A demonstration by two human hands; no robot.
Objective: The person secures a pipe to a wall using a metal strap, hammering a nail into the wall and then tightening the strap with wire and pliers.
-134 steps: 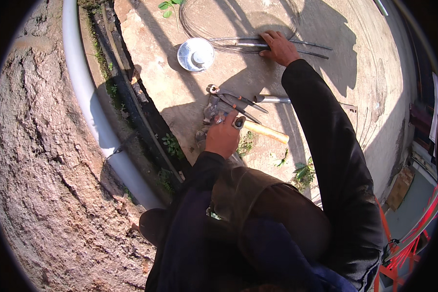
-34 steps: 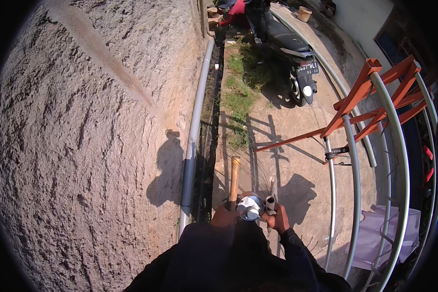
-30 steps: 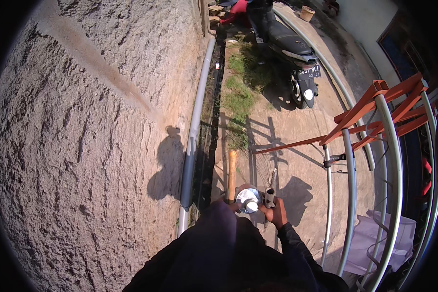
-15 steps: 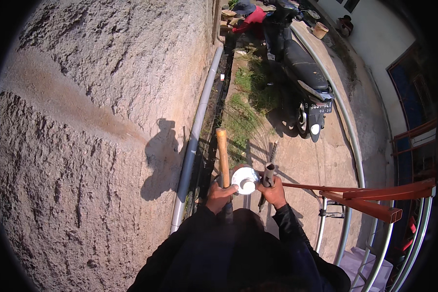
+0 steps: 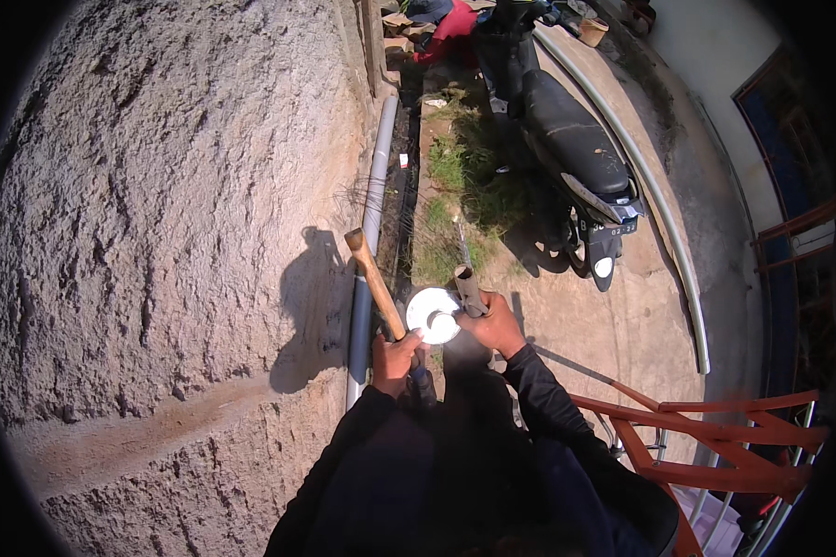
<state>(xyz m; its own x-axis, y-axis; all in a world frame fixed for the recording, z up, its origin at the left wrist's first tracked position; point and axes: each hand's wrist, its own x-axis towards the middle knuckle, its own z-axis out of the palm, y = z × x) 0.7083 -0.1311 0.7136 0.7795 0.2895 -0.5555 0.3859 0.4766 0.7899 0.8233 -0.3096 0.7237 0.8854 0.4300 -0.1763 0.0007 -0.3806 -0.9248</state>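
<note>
My left hand (image 5: 396, 364) is closed around a wooden handle (image 5: 377, 288) that tilts up and to the left. Something blue and dark shows below that fist; what the handle belongs to is hidden. My left thumb rests at the rim of a white round disc (image 5: 422, 303), which has a raised round middle. On the disc's other side, my right hand (image 5: 495, 327) is closed around a grey hollow tube (image 5: 472, 295), with its fingers against the disc. A thin rod extends beyond the tube's open end. The disc sits between both hands, in front of my body.
A rough wall (image 5: 176, 204) rises on my left, with a grey pipe (image 5: 374, 186) along its foot. A parked motorbike (image 5: 576, 139) stands ahead, beside a long pale pipe (image 5: 655, 209). Red metal beams (image 5: 706, 427) lie right. A person in red (image 5: 450, 32) crouches far ahead.
The view has shifted, with the motorbike closer and the red beams lower. The wooden handle now leans further left. Both hands keep their hold, and the disc stays between them.
</note>
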